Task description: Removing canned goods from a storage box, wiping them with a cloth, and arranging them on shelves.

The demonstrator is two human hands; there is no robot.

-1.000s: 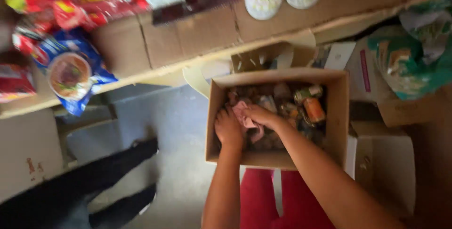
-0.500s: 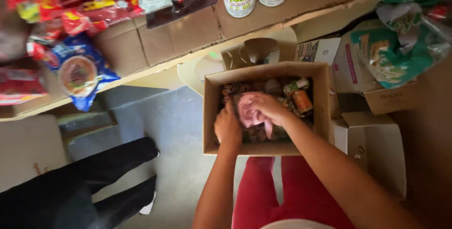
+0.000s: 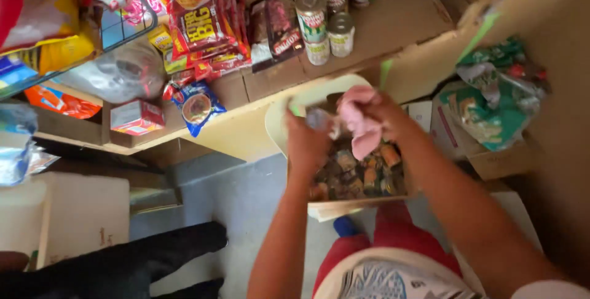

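Note:
My left hand (image 3: 305,142) is raised above a cardboard box (image 3: 344,205) and grips a small can (image 3: 318,118). Close beside it, my right hand (image 3: 387,114) is closed on a pink cloth (image 3: 362,124) that hangs down over the box. The cloth touches or nearly touches the can. The box holds several small cans and jars packed together. It sits in front of my red-clad legs (image 3: 393,243).
A low shelf (image 3: 393,22) carries several tins (image 3: 311,19) and red snack packets (image 3: 203,19). A wire basket (image 3: 123,22) holds bags at upper left. A green bag (image 3: 491,108) lies in a box at right. Another person's dark leg (image 3: 141,262) stretches across the grey floor.
Both hands have come up out of the box, the left lifting a small can, the right bringing the pink cloth. The view has swung up toward the shelf.

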